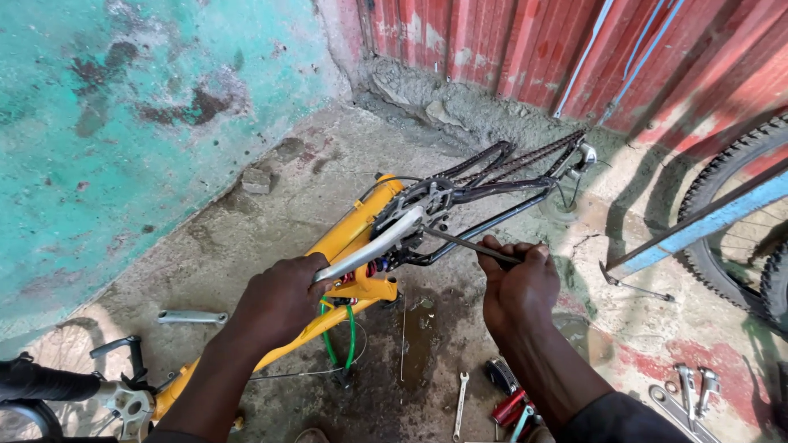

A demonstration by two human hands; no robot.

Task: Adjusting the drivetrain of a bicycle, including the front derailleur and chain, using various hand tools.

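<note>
A yellow bicycle frame [345, 234] lies upside down on the concrete floor, its dark rear stays [501, 193] and chain pointing toward the far wall. My left hand [279, 299] grips the end of the silver crank arm [377, 242]. My right hand [517, 283] is closed on a thin dark metal rod [460, 241], whose tip reaches into the chainring and crank area [423, 209]. Green cable housing [349, 336] loops under the frame.
Spanners [461, 402], a wrench [193, 317] and red-handled tools [509, 406] lie on the floor. A blue bicycle frame with a wheel [730, 221] stands at right. Handlebar and stem [123, 385] sit bottom left. Turquoise wall left, red corrugated sheet behind.
</note>
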